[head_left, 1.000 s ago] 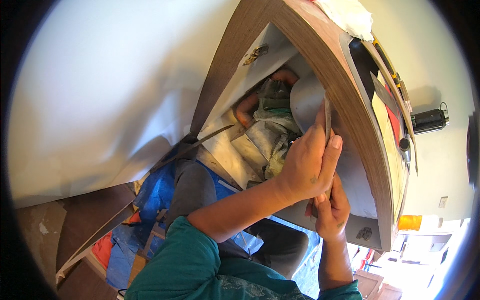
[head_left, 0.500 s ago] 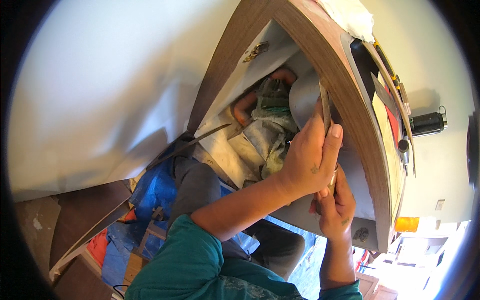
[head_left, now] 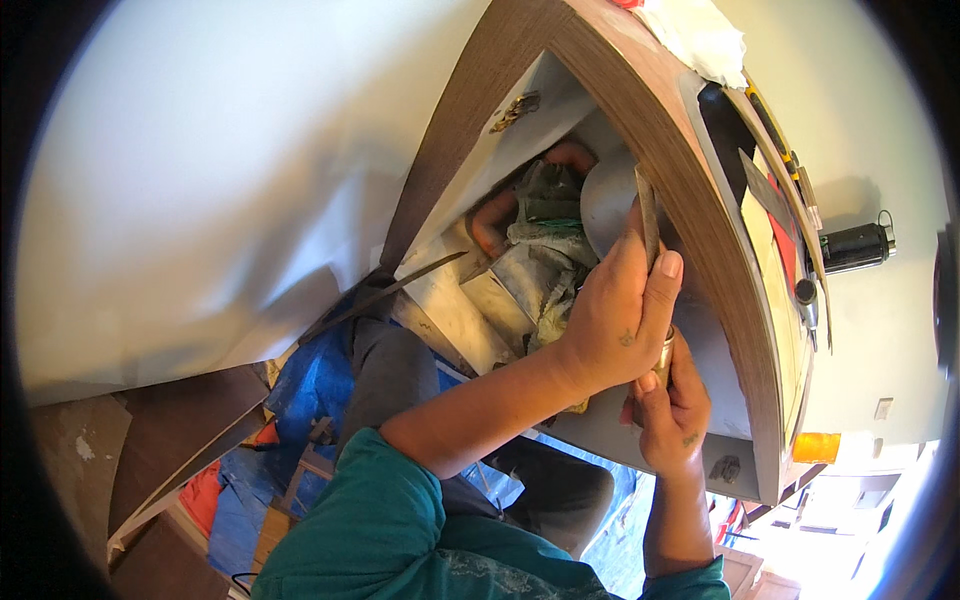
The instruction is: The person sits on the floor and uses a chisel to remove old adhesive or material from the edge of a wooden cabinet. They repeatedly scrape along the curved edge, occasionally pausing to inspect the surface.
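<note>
My left hand [head_left: 622,315] is closed around the dark, tapering steel blade of what looks like a file [head_left: 649,222], its thumb pressed along the metal. Below it, my right hand [head_left: 672,405] grips the tool's handle end, where a shiny metal collar [head_left: 665,352] shows between the fingers. The blade points up, close to the inner side of a curved-looking brown wood-veneer frame [head_left: 690,170] around a grey cabinet opening. Whether the blade touches the frame I cannot tell. Most of the handle is hidden by the right hand.
Inside the cabinet lie crumpled cloths [head_left: 550,235] and an orange-brown pipe [head_left: 490,222]. A long thin dark strip [head_left: 395,285] slants by my knee. Blue tarp [head_left: 310,385] and wood panels [head_left: 185,440] are at lower left. A black bottle [head_left: 855,247] and tools stand on the top at right.
The view has shifted slightly, so the cabinet sits a little further right. Both hands keep their grip on the file, and the blade is almost where it was beside the frame.
</note>
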### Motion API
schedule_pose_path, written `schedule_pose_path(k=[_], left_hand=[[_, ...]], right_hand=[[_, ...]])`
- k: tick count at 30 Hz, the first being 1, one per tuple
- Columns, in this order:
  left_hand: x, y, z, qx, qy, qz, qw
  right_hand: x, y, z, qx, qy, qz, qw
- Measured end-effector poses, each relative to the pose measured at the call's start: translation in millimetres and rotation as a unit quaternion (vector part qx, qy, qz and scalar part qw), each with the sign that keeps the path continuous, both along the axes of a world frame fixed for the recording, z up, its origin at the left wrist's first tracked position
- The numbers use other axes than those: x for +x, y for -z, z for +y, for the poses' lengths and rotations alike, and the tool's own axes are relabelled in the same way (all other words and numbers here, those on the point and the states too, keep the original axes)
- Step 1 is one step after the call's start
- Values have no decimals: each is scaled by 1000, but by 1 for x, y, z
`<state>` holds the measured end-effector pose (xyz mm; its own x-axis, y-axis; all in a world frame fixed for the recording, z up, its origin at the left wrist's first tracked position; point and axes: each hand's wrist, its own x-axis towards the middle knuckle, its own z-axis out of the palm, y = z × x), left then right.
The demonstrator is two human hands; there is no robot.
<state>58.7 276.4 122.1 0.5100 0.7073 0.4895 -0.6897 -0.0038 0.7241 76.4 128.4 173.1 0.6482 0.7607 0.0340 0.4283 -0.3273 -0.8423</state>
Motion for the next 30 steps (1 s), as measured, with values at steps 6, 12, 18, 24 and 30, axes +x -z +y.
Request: schedule_pose_path(k=[6,12,18,24,30], left_hand=[[-3,-7,20,-43,-64,-10,997],[0,-2,5,-17,-76,4,997],[-4,2,-6,13,-55,14,998],[-13,1,5,13,33,55,998],[-9,2,7,-3,-37,33,999]], right_hand=[[-1,-12,26,-18,-28,-24,999],[0,-7,9,-22,-15,-25,999],[-3,10,-9,3,-3,4,1000],[-9,6,7,-4,14,13,1000],[-13,10,6,17,17,15,1000]])
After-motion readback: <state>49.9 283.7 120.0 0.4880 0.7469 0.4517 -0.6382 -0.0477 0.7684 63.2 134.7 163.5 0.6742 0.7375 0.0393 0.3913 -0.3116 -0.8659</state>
